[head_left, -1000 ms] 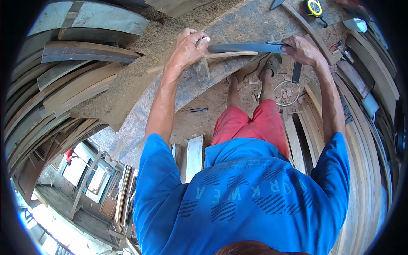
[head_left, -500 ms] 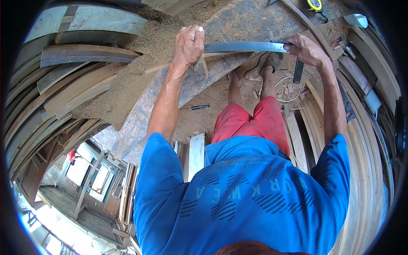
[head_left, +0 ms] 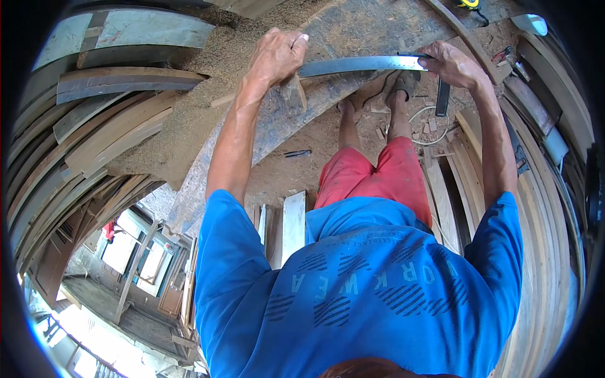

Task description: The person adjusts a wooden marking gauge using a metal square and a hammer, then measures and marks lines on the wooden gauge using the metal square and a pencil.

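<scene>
A try square's long metal blade [head_left: 359,65] spans the gap between my two hands, above a board. My left hand [head_left: 277,58] is closed at the blade's left end, thumb on top. A wooden piece [head_left: 302,94] sticks out beneath that hand; exactly how it is gripped is hidden. My right hand [head_left: 455,64] is closed at the blade's right end, its fingers also around a thin dark pencil-like stick [head_left: 413,55] lying along the blade's upper edge. Below the right hand hangs the square's black handle [head_left: 443,97].
A sawdust-covered worktop [head_left: 353,31] lies ahead. Curved planks [head_left: 126,82] are stacked at left, long boards [head_left: 535,208] at right. A yellow tape measure [head_left: 469,4] and a curved wooden strip [head_left: 463,38] are at the top. Pliers [head_left: 297,153] lie on the floor.
Both hands have shifted slightly up in the view, the left one also a little left, with the try square. The tape measure now sits closer to the top edge.
</scene>
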A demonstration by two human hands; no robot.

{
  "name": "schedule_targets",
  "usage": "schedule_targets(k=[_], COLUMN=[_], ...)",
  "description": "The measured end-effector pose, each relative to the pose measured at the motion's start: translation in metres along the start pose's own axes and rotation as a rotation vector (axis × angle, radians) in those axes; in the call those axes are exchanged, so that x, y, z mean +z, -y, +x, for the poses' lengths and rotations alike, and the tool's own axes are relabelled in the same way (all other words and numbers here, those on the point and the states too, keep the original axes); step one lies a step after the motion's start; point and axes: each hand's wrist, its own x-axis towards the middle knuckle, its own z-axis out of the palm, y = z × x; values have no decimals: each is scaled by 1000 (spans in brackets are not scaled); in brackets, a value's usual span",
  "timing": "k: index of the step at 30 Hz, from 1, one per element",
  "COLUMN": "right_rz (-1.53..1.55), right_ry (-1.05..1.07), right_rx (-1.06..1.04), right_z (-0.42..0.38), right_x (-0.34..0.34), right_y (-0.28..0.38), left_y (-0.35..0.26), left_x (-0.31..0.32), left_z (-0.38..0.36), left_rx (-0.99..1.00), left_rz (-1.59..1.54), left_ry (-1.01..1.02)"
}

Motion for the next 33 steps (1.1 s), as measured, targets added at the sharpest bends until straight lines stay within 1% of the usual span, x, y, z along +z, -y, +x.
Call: schedule_targets(k=[2,5,8,11,14,17,20,23,26,27,29,30,33], right_rz=[27,-26,-54,-47,-62,30,-15,33,-40,-96,-67,-52,-94], right_ry=[-88,-123,-54,4,-54,-127,-241,-112,-32,-100,-152,-179,-46], right_rx=[-52,-172,-189,-113,-90,-50,-103,-101,-42,-106,-173,-206,-47], right_z=[5,13,16,14,11,11,8,12,9,8,8,6,6], right_x=[12,18,15,9,15,27,32,21,6,8,10,10,2], right_y=[-15,-24,-22,-12,-19,-33,-37,-35,-34,-42,-50,-48,-32], left_y=[-11,-5,2,-3,-6,-8,-12,-12,-2,1,4,1,-6], left_x=[-5,0,4,2,6,8,9,3,7,8,7,5,2], left_z=[-1,-4,0,1,-3,-6,-12,-11,-7,-6,-5,-6,-6], left_rx=[20,145,340,352,127,-53,-102,-131,-42,-16,35,-3,-88], left_rz=[68,-7,10,-26,-157,-96,-99,-212,-203,-189,-161,-191,-254], left_ry=[-3,-71,-102,-99,-135,-237,-243,-112,-102,-101,-102,-76,-20])
